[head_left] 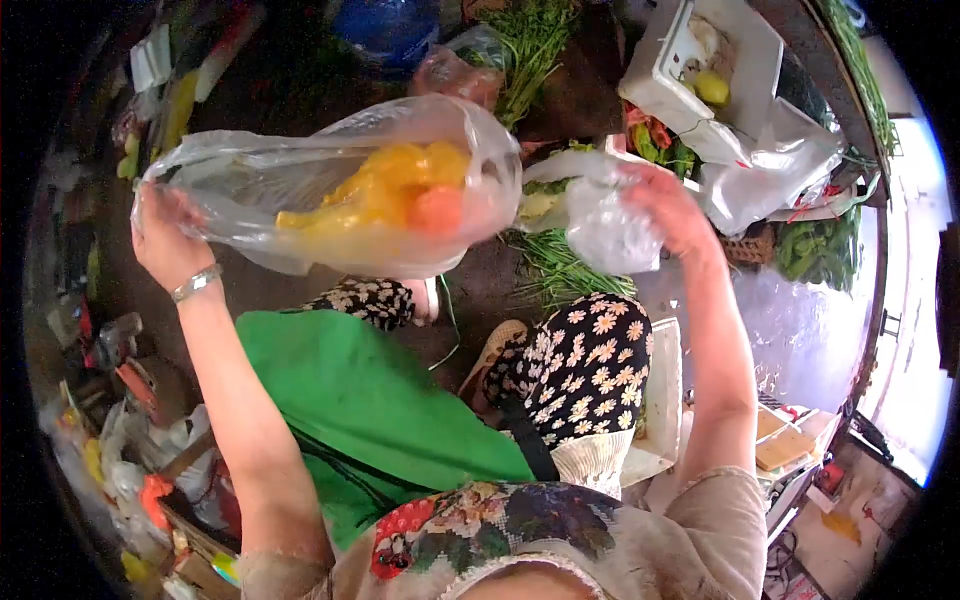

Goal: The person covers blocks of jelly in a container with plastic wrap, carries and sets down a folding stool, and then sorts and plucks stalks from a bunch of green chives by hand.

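My left hand (172,235), with a metal band at the wrist, is closed on one end of a large clear plastic bag (240,165). The bag hangs stretched out sideways toward the middle. Inside it show a yellow lumpy thing (390,180) and a round orange-red one (436,209), both blurred through the film. On the right, my right hand (668,212) is closed on a smaller whitish plastic bag (612,222), its fingers smeared by motion. Something pale green (543,203) shows at that bag's left side, close to the big bag's far end.
Bunches of long green stalks (535,55) lie at the back, with more greens (570,265) on the floor. A white foam box (655,80) holds a yellow-green item. My green apron (350,390) covers my lap. Another white box (660,400) stands by my knee.
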`<state>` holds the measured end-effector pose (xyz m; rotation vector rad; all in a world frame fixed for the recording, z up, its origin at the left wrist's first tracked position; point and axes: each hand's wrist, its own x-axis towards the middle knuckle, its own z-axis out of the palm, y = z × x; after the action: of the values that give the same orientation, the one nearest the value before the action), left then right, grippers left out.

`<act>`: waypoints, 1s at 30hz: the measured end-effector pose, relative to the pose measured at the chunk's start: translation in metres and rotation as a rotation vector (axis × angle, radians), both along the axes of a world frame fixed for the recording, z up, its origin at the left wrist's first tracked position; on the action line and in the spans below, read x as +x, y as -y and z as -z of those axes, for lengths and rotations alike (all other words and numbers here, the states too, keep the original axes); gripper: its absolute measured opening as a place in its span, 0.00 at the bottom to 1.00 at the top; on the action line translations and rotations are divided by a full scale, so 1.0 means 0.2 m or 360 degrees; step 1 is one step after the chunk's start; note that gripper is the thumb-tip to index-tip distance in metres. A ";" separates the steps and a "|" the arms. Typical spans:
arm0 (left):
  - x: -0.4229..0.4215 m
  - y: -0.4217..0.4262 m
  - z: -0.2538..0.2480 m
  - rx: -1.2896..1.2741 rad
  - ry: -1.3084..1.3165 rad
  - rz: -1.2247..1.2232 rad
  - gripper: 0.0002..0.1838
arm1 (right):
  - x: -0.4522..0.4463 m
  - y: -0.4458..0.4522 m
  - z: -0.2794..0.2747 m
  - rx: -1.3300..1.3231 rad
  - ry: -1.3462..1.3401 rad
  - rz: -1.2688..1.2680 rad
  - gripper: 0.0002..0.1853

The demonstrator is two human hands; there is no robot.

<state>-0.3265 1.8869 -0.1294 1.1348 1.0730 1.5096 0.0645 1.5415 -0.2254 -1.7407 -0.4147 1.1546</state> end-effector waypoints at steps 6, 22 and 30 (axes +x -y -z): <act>-0.05 0.00 -0.02 0.0066 0.0156 0.0029 0.10 | 0.17 -0.38 -0.37 0.0488 -0.0133 0.0054 0.19; -0.08 -0.03 0.03 0.0060 0.0078 0.0004 0.12 | 0.80 -1.07 -0.02 0.0593 0.0444 0.0664 0.18; -0.02 0.01 0.03 0.0030 0.0038 -0.0012 0.15 | 0.26 -0.91 0.69 -0.0154 0.1180 -0.0056 0.45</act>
<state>-0.3306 1.8852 -0.1359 1.1242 1.0501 1.5383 0.1163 1.7240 -0.3634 -2.2229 -0.8407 0.5156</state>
